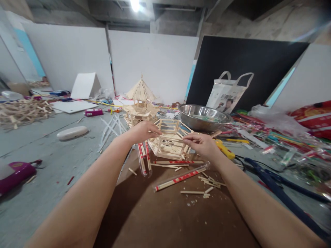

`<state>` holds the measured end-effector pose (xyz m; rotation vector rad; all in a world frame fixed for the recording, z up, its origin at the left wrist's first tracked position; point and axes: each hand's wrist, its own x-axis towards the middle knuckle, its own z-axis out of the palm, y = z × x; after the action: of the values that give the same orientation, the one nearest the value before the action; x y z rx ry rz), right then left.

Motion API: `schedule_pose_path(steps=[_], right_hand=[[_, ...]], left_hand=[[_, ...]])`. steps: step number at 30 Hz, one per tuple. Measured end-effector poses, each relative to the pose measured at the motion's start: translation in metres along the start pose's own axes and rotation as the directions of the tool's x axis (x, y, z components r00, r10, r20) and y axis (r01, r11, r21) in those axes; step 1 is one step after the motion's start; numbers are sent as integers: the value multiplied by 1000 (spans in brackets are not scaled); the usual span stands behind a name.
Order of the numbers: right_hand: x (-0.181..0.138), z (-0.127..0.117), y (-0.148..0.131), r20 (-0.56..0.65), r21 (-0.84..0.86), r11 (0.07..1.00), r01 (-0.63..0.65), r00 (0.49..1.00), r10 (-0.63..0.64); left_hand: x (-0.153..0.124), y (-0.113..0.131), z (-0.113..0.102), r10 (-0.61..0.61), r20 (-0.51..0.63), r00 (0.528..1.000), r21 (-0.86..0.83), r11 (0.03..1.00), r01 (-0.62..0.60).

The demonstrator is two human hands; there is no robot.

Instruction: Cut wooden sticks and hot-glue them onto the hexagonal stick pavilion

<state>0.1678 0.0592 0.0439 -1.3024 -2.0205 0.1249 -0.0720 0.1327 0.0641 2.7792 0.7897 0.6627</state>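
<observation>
An open, many-sided frame of pale wooden sticks (170, 151) stands at the far end of the brown board (160, 217). My left hand (146, 132) reaches to its upper left front corner, fingertips closed at the top rail and thumb partly hidden. At the right front corner, the thumb and fingers of my right hand (201, 143) pinch the end of the same stick rail. Behind the frame rises a wooden stick pagoda model (141, 103) with a pointed roof. Red-wrapped chopsticks (181, 178) and short cut sticks (192, 192) lie nearer to me.
Right of the frame are a metal basin (207, 117), a yellow-handled tool (224, 148) and large blue-handled cutters (274, 177). A purple glue gun (18, 175) and a white case (72, 133) lie left. A white bag (224, 94) and loose sticks (23, 112) are farther back.
</observation>
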Motion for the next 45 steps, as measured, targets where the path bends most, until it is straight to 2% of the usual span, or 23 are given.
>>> schedule_pose_path(steps=[14,23,35,45], right_hand=[[1,-4,-6,26,-11,999,31,999,-31],[1,-3,-6,29,-8,999,53,998,-53],[0,-3,-5,19,15,998,62,998,-63],[0,-2,-4,3,16,998,65,998,-65]], left_hand=[[0,-4,3,-23,-17,1000,14,1000,23],[-3,4,-1,-25,35,999,-39,999,26],[3,5,11,-34,-58,998,-51,998,31],[3,9,9,-3,-49,999,-60,998,0]])
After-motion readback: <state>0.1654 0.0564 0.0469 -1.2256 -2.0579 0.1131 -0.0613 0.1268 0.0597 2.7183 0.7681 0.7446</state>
